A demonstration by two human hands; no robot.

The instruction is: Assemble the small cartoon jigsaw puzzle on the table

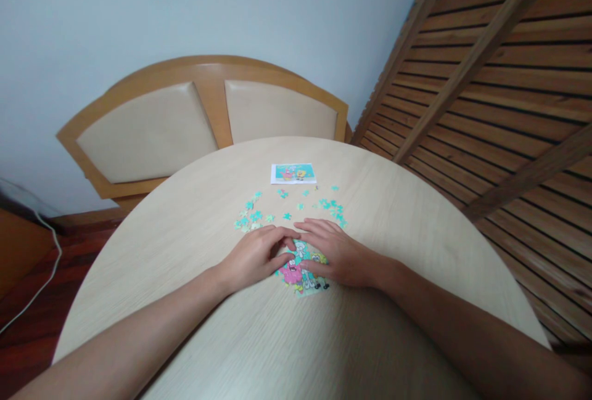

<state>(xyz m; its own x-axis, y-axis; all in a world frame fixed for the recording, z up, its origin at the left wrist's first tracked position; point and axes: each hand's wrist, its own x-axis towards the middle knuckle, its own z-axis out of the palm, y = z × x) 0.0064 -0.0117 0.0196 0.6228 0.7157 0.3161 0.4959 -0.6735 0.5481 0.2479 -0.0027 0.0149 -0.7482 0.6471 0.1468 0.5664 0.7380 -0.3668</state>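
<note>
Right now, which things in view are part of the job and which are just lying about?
In the job: left hand and right hand on the part-built puzzle; loose pieces beyond them; picture card; table.
Lying about: chair behind the table; cable at far left.
</note>
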